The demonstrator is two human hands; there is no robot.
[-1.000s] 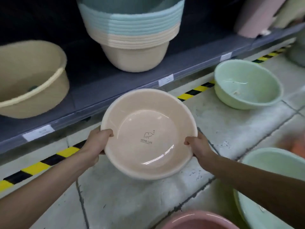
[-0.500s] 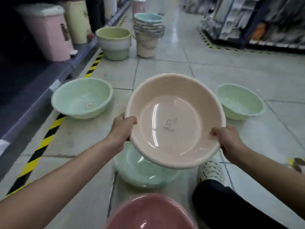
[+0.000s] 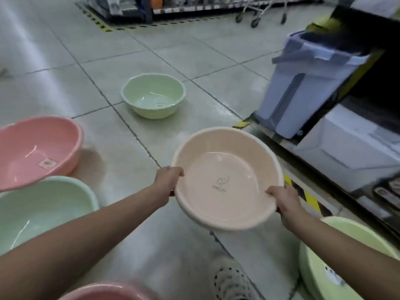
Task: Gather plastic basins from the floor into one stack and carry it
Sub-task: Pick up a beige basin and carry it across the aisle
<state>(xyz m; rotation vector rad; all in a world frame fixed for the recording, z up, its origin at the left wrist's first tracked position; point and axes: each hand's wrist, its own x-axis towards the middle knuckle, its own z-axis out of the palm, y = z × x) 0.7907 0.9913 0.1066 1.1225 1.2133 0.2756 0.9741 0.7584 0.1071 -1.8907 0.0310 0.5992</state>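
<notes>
I hold a peach basin (image 3: 227, 178) above the floor, tilted toward me, with a small elephant logo inside. My left hand (image 3: 166, 180) grips its left rim and my right hand (image 3: 283, 200) grips its near right rim. On the tiled floor sit a light green basin (image 3: 153, 95) ahead, a pink basin (image 3: 36, 150) at left, a mint basin (image 3: 41, 211) near left, another green basin (image 3: 337, 260) at lower right, and a pink basin rim (image 3: 108, 291) at the bottom edge.
A low shelf runs along the right with a grey-blue lidded bin (image 3: 307, 83) and white boxes (image 3: 355, 148); yellow-black floor tape (image 3: 307, 195) edges it. My white perforated shoe (image 3: 229, 278) is below the basin. Trolley wheels (image 3: 255, 20) stand far back.
My view has swung around to the right, from the left shelf across the aisle to the opposite shelf. Both hands kept their grip on the peach basin and carried it along.
</notes>
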